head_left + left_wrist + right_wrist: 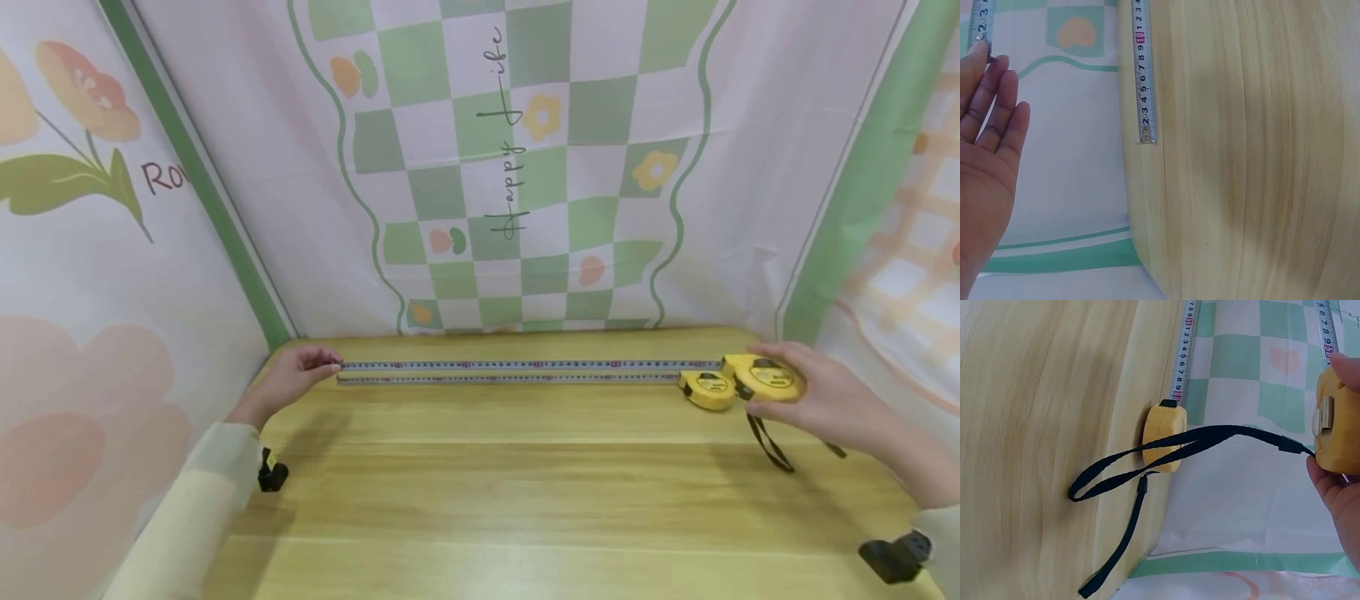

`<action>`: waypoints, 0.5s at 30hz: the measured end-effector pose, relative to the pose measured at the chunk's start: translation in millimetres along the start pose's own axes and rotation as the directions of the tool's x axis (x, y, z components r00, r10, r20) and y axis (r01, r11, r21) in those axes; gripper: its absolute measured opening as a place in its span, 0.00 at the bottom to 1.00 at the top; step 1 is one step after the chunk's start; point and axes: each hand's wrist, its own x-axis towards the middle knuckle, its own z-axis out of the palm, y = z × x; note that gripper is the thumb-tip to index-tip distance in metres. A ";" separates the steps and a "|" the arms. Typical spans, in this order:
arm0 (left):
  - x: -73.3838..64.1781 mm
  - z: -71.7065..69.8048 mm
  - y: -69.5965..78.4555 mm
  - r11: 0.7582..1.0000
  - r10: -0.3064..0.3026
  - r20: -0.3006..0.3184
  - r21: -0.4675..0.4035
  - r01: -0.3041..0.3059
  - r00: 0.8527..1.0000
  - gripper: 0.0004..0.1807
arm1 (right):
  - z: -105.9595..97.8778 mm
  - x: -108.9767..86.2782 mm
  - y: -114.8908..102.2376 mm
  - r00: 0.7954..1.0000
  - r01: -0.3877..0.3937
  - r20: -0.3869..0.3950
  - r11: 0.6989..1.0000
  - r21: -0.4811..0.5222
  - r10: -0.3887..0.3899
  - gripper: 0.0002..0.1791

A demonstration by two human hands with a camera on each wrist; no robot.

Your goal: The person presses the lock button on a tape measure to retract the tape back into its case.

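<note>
My right hand (843,404) holds the larger yellow tape measure (772,379) at the right, thumb and fingers on opposite sides of its case. From it a long blade (510,364) runs straight left, held above the table. Its free end is pinched between thumb and fingertip of my left hand (288,383); the other fingers show loosely bent in the left wrist view. Just in front, a smaller yellow tape measure (707,390) stands on the wooden table with its blade (510,380) also pulled out leftward. That blade's metal end hook (1147,142) rests near the table's far edge.
A black wrist strap (1107,475) hangs from the held case, and another black strap (1125,540) lies by the smaller one. Patterned curtains (517,208) border the wooden table (510,492) at the back and sides.
</note>
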 end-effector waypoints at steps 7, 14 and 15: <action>1.0 2.4 -0.4 0.999 0.009 0.002 -0.031 -0.009 1.000 0.08 | -0.1 -1.3 -1.5 1.000 -0.027 -0.008 1.000 0.015 0.028 0.45; 3.6 6.2 0.8 0.999 -0.014 0.022 -0.049 0.015 1.000 0.09 | -0.4 -1.3 -4.2 0.999 -0.037 -0.011 0.998 0.051 0.038 0.44; 3.6 6.4 1.0 0.999 -0.017 0.022 -0.047 0.018 1.000 0.09 | -0.6 -1.1 -4.2 0.999 -0.039 -0.012 0.998 0.058 0.040 0.44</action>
